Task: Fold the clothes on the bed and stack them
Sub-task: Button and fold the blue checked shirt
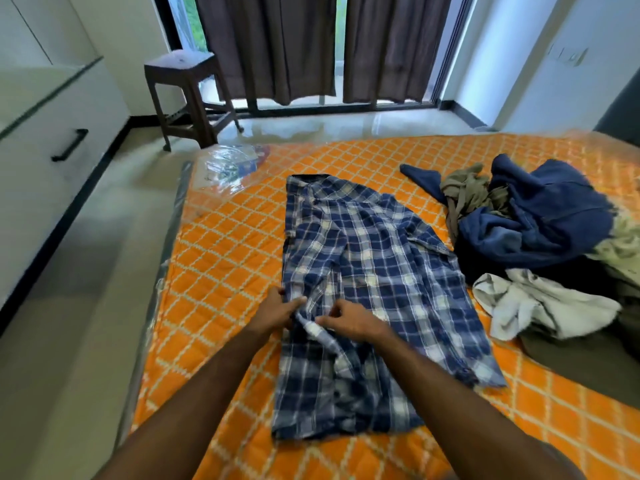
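Your left hand (277, 311) and right hand (349, 320) both pinch a rolled sleeve cuff of the blue plaid shirt (367, 289), which lies spread on the orange bed (225, 258). The unfolded clothes pile (540, 230) sits to your right, just beside the shirt.

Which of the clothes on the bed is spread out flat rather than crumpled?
The blue plaid shirt, under both hands. It lies flat; the navy garment, olive one and white one sit crumpled in a heap to its right.
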